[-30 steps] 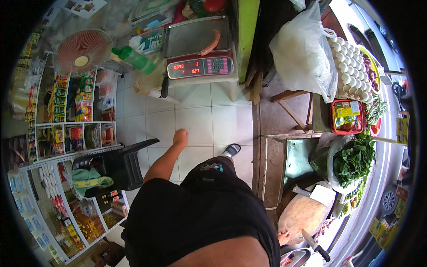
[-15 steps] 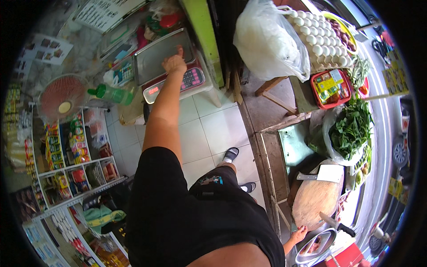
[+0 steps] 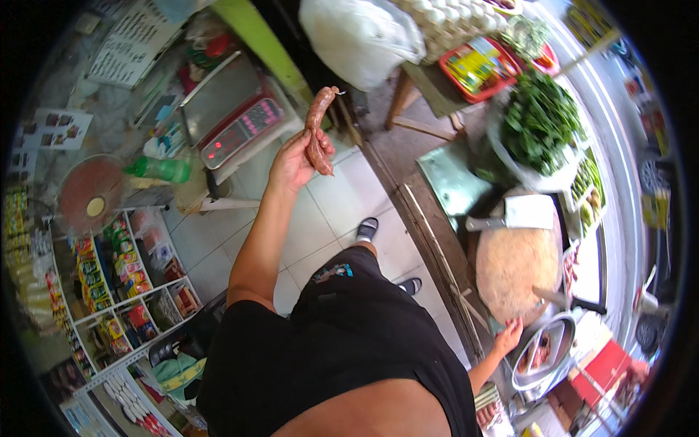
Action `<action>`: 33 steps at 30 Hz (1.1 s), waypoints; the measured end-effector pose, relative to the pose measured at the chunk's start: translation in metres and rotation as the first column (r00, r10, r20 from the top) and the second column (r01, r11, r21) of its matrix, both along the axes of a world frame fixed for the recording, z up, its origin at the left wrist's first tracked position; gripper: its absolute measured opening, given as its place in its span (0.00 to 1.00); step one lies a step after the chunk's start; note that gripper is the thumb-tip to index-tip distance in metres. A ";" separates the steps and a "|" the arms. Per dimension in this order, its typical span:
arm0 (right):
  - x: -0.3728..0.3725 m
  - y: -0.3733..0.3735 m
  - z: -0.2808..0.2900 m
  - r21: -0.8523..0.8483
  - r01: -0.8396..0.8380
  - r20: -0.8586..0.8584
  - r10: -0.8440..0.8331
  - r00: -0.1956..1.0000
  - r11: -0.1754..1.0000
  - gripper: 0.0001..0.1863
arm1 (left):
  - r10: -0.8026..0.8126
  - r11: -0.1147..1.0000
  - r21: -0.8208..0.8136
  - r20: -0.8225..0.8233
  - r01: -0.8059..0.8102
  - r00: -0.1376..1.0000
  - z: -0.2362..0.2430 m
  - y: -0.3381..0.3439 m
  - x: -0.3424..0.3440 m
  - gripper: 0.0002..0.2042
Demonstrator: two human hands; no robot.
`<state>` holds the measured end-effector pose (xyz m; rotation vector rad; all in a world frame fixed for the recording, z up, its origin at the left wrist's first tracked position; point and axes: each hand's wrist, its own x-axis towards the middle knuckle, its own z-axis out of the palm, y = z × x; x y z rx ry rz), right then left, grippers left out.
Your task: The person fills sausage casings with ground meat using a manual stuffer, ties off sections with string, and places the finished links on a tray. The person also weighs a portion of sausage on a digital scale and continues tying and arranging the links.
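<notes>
My left hand (image 3: 297,159) is closed around a pair of linked sausages (image 3: 318,120), held up in the air above the tiled floor. One link points up past my fingers and the other hangs below them. Left of it stands a weighing scale (image 3: 237,135) with a metal tray and a lit red display. My right hand (image 3: 509,336) is at the near edge of a round wooden chopping board (image 3: 515,266), fingers loosely out, with nothing visible in them. Beside that hand sits a metal bowl (image 3: 557,339) with meat inside. A cleaver (image 3: 528,213) lies across the board's far side.
A knife (image 3: 568,299) rests at the board's right edge. Farther back are leafy greens (image 3: 542,124), a red basket (image 3: 480,69) of packets, egg trays (image 3: 451,25) and a white plastic bag (image 3: 357,44). At left stand a fan (image 3: 91,195), a green bottle (image 3: 164,169) and shelves (image 3: 124,277) of packets.
My left hand has come off the scale tray and moved right and nearer, now with the sausages in it. My right hand has stayed by the chopping board. The view has turned somewhat.
</notes>
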<state>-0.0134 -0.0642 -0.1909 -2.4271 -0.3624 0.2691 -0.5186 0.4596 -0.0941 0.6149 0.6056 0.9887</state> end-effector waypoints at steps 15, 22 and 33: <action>0.007 -0.090 0.063 0.289 0.064 -0.202 -0.004 0.979 0.955 0.19 | -0.640 0.754 -0.083 0.136 0.652 0.757 0.028 -0.235 0.281 0.12; 0.017 -0.096 0.085 0.426 0.004 -0.253 0.114 0.961 0.905 0.20 | -0.730 0.644 -0.141 0.178 0.751 0.660 0.017 -0.314 0.338 0.12; 0.049 -0.024 0.126 0.617 -0.178 -0.355 0.473 0.807 0.767 0.21 | -0.926 0.340 -0.220 0.091 0.914 0.366 -0.002 -0.357 0.393 0.10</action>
